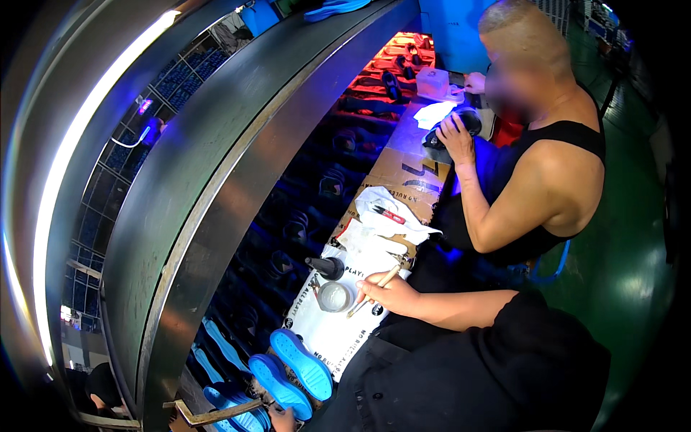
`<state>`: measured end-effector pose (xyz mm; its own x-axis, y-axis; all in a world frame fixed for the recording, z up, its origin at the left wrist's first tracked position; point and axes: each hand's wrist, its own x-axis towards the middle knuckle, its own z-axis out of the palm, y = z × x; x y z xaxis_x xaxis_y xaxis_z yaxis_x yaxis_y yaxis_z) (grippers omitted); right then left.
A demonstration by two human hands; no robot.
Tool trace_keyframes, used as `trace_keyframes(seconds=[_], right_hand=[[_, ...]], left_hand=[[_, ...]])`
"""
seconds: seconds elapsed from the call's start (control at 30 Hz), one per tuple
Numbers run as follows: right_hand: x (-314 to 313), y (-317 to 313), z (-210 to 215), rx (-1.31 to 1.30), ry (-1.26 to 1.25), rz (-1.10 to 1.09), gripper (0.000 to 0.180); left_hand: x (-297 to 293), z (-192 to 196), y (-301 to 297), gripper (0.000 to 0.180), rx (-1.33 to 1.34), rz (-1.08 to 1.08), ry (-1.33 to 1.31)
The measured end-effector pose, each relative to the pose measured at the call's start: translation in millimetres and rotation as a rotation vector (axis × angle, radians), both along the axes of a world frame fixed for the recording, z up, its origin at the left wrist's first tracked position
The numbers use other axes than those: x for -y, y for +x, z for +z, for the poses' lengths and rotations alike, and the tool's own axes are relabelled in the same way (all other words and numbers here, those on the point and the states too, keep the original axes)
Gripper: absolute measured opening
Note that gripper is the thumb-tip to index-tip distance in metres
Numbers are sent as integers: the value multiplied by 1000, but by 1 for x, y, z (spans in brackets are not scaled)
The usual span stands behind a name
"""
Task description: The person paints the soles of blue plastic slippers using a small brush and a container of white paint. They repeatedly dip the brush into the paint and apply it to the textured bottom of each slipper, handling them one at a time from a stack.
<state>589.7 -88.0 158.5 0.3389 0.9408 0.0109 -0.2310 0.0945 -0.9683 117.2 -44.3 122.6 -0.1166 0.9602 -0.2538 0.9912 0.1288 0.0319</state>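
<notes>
My right hand (pixel 389 294) grips a slim, pale-handled brush (pixel 393 273). The brush slants down, its tip close beside a small clear cup (pixel 335 297) of whitish liquid. Just behind the cup is a black cone-nosed bottle (pixel 327 268). Two blue insoles (pixel 302 363) lie side by side at the near end of the white printed sheet (pixel 332 338). At the lower edge, my left hand (pixel 282 419) is partly cut off, close to the nearer insole's end. Its fingers are mostly hidden, so its grip is unclear.
Left of the board, dark shoes and blue soles (pixel 223 342) fill a conveyor under a long metal hood (pixel 216 209). A white cloth with a red-handled tool (pixel 389 214) lies farther along. Beyond, a co-worker (pixel 543 158) handles a dark shoe (pixel 466 121) beside a clear box (pixel 432 83).
</notes>
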Motion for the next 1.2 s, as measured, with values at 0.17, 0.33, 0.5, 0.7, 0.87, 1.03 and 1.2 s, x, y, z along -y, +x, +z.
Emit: trace_keyframes(seconds=[0.17,0.33,0.5,0.7,0.87,1.03,1.2], right_hand=[[0,-14,-4,30,-38,23,36],[6,-15,-7,46,-59,-15,35],[10,-15,4,84,-147,-43,32],[2,-24,-10,143,-146,5,33],[13,-6,-7,31,-146,-67,35],[11,-8,0,-19,-166,-59,36],[5,-11,10,-50,-93,-44,43]], left_hand=[[-1,3,4,40,142,-58,1],[-8,-9,-24,55,69,-89,-79],[-22,-29,-28,31,522,241,254],[2,-29,1,37,139,58,94],[-6,-28,15,33,679,303,221],[-3,16,66,33,1761,872,-210],[8,50,111,41,1869,582,-198]])
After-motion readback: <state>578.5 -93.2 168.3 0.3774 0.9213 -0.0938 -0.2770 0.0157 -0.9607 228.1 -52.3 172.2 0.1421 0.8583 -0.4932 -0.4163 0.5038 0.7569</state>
